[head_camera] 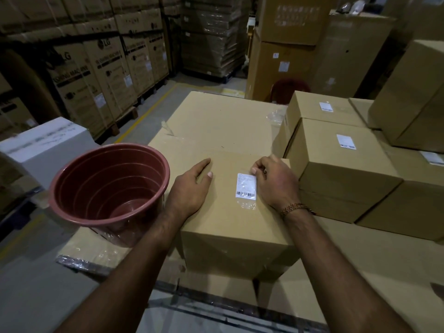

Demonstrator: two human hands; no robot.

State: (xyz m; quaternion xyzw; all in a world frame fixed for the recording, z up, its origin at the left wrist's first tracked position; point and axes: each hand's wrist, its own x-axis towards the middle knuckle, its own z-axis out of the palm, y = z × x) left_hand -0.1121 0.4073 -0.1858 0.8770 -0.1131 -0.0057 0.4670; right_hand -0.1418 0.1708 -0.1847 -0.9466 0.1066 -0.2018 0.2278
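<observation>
A brown cardboard box (230, 227) stands in front of me on a large flat carton (216, 121). On its top lies a white barcode label (246, 186) under clear film. My left hand (189, 186) rests flat on the box top at its left side, fingers straight. My right hand (274, 181) sits at the label's upper right corner, fingers curled, its fingertips on the label's edge. A beaded bracelet circles the right wrist.
An empty reddish plastic bucket (110, 188) stands left of the box. Labelled brown boxes (336, 164) are stacked to the right. A white carton (45, 145) sits at the left, with tall stacks of appliance cartons (101, 75) behind and an aisle with a yellow floor line.
</observation>
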